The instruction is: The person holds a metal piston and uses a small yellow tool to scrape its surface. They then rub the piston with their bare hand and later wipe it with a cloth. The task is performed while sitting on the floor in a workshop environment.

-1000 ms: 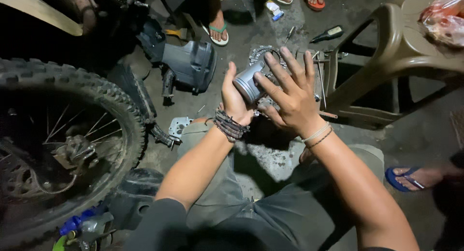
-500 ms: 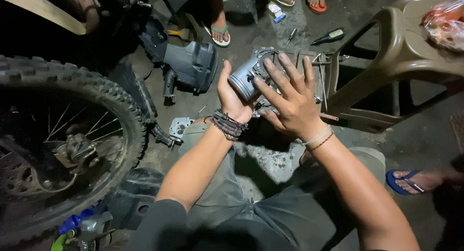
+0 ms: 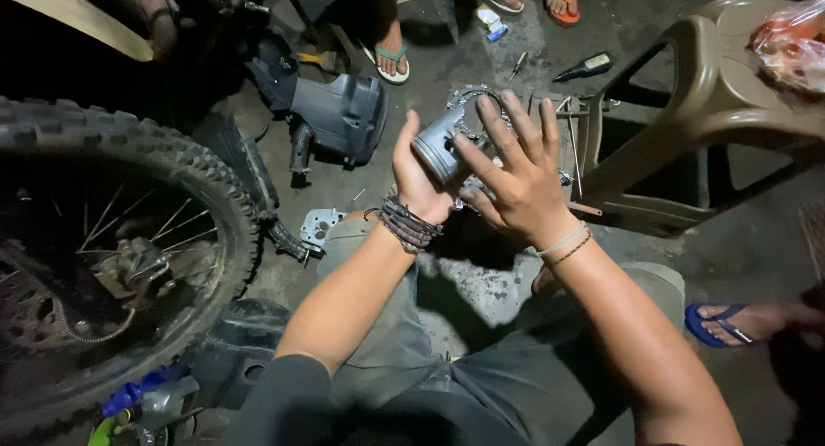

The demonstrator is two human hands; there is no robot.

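Observation:
A grey metal piston (image 3: 440, 143), a short cylinder, is held up over the concrete floor between both hands. My left hand (image 3: 416, 178) wraps it from below and behind, with dark bead bracelets on the wrist. My right hand (image 3: 514, 178) lies against its right side with the fingers spread and pointing up. Thin bangles sit on that wrist. Behind the hands, a round toothed metal part (image 3: 474, 96) and other small parts lie on the floor.
A knobbly motorcycle wheel (image 3: 112, 240) fills the left. A dark plastic cover (image 3: 339, 113) lies at upper middle, a tan plastic chair (image 3: 713, 102) stands at right. Screwdrivers (image 3: 584, 66) and a gasket plate (image 3: 321, 226) lie about. Other people's sandalled feet (image 3: 391, 61) are at the top and right.
Both hands with the piston have shifted slightly; the right fingers have spread wider over the piston's side.

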